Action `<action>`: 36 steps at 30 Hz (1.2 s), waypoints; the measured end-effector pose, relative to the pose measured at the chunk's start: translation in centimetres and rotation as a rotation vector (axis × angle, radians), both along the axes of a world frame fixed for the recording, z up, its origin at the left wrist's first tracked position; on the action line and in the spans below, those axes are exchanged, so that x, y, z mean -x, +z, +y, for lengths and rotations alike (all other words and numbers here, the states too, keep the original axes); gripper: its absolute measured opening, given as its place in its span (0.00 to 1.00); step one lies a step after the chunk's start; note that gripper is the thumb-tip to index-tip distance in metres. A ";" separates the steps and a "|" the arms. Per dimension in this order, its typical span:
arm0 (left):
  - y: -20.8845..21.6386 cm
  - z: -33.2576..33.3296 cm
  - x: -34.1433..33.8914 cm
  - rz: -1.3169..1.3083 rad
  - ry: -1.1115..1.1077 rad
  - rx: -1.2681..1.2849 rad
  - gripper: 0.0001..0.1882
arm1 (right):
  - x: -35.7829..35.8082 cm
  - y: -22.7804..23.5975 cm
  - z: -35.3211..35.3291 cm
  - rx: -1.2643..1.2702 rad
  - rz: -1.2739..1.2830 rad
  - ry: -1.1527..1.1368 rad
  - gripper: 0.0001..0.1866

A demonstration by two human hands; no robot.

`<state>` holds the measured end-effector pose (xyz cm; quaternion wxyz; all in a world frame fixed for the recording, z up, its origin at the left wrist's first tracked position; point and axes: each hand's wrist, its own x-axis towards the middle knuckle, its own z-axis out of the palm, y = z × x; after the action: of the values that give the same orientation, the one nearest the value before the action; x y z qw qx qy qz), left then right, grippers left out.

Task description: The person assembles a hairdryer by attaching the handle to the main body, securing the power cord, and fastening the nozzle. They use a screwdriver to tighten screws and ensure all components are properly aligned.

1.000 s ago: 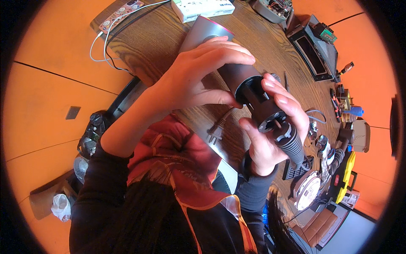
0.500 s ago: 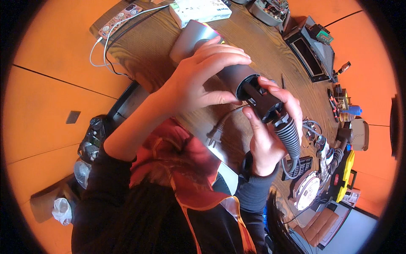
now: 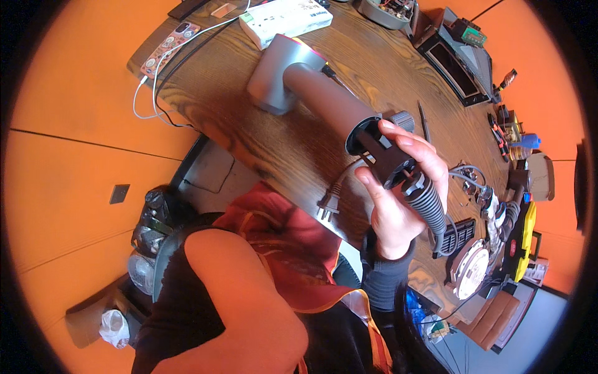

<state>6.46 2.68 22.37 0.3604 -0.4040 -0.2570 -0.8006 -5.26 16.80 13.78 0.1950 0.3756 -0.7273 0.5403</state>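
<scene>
A grey hair dryer point(image 3: 324, 100) slants above the table, its head up and to the left. My right hand point(image 3: 398, 212) is closed round the lower end of its handle. At that end a black inner piece point(image 3: 389, 159) sticks partly out of the handle tube. Below it hang the ribbed black cord sleeve point(image 3: 425, 193) and grey cord. A two-pin plug point(image 3: 328, 206) dangles near the table's front edge. My left forearm point(image 3: 243, 280) is bent back close to my body, away from the dryer; the fingers of my left hand are hidden.
On the wooden table point(image 3: 212, 93) lie a white box point(image 3: 286, 22), a phone point(image 3: 168, 50) with a cable, and a small ribbed cylinder point(image 3: 403, 119). To the right are a black grille point(image 3: 455, 237), a round white part point(image 3: 470, 271) and a device with a dark window point(image 3: 453, 71).
My left hand has let go of the dryer's handle and swung down toward my body. My right hand still grips the handle end, and the black inner piece looks much the same.
</scene>
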 end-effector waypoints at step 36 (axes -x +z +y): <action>-5.7 -3.5 8.9 -0.743 1.152 1.620 0.21 | -2.2 0.7 0.6 -0.046 0.264 -0.028 0.15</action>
<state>-2.42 -0.80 16.64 0.2076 -0.0707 -0.9603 -0.1722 -3.10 17.40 14.45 0.2877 0.4378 -0.7127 0.4666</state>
